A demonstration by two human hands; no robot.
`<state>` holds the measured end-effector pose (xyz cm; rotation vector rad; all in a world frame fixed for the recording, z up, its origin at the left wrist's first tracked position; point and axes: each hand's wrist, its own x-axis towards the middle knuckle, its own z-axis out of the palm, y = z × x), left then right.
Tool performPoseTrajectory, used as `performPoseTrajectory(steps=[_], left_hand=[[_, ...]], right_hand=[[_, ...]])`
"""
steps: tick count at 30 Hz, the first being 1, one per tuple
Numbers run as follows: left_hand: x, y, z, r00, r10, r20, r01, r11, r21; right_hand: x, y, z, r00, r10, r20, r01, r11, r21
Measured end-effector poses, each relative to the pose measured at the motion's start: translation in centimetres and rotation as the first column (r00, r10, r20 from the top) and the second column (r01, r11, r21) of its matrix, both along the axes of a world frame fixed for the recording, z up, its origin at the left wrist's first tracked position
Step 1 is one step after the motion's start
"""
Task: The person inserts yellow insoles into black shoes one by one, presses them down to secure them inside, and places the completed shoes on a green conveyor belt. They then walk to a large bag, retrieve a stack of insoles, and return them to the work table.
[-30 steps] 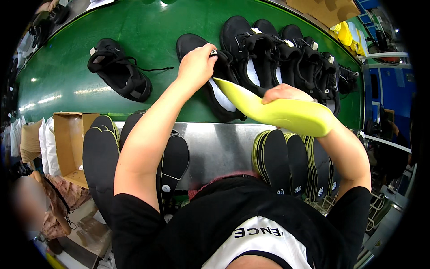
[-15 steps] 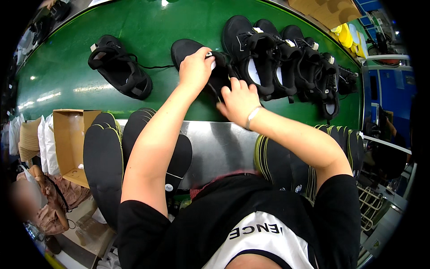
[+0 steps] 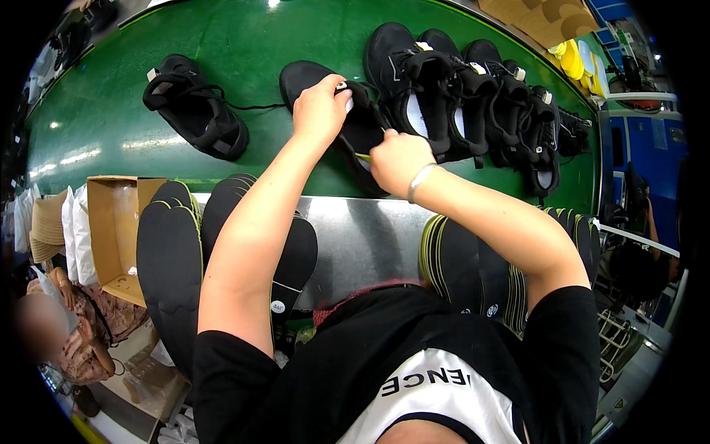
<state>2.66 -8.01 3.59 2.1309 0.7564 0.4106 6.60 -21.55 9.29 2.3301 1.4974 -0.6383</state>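
Observation:
A black lace-up shoe (image 3: 299,80) lies on the green table, toe pointing away to the left. My left hand (image 3: 319,111) is closed on its tongue, where a pale label shows. At the shoe's opening, my right hand (image 3: 403,161) has its fingers curled in. A yellow-green edge of an insole (image 3: 362,157) shows at those fingertips, inside the shoe; the rest of it is hidden. Another black shoe (image 3: 196,107) sits apart on the left, and a black lace stretches from it toward the held shoe.
Several black shoes (image 3: 392,55) stand in a row on the green table (image 3: 244,44) to the right. Stacks of black insoles (image 3: 170,259) with yellow-green edges flank my arms. A cardboard box (image 3: 115,244) stands at left, near a seated person (image 3: 89,325).
My right hand's fingers, spread and blurred before, have curled in at the shoe's opening. The yellow-green edge shows there now. My left hand keeps its hold on the tongue.

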Motion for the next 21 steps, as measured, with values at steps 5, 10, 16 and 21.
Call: performPoseTrajectory(steps=[5, 10, 16, 21], left_hand=[[0.6, -0.4, 0.0, 1.000, 0.001, 0.017, -0.001, 1.000, -0.024], [-0.5, 0.6, -0.5, 0.999, 0.021, 0.046, -0.023, 0.999, 0.049], [0.0, -0.4, -0.5, 0.999, -0.017, 0.041, 0.009, 0.983, 0.181], [-1.5, -1.1, -1.6, 0.994, 0.046, 0.102, -0.053, 0.997, 0.062]], right_hand=[[0.5, 1.3, -5.9, 0.999, 0.025, 0.039, -0.024, 0.999, -0.041], [-0.2, 3.2, -5.3, 1.000, -0.013, 0.026, 0.015, 0.996, -0.092], [5.2, 4.5, -5.4, 0.876, -0.148, -0.459, -0.101, 0.875, -0.473], [-0.1, 3.3, -7.1, 0.951, 0.296, 0.086, -0.257, 0.917, -0.305]])
